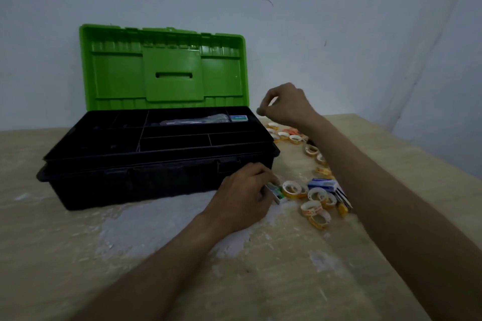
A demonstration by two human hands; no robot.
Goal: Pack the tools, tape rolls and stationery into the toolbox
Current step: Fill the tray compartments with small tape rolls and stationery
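Toolbox sits open on the table, green lid standing upright and the black tray on top. The tray's back right compartment has a small green-label box in it, with something in clear wrap in the compartment just beside. So I'd say packing is barely underway, since the tape rolls and a blue box are all out on the table, right of the toolbox.

Left hand is gripping a small green-and-white box low by the toolbox's front right corner. Could be staples, but the label's unreadable. Next move, I reckon, is to lift it over the rim into a free compartment.

Right hand hovers over the far rolls with its fingers curled in. Can't tell if it's pinching anything. Its forearm covers part of the pile, and the tray's left compartments are too dark to read.
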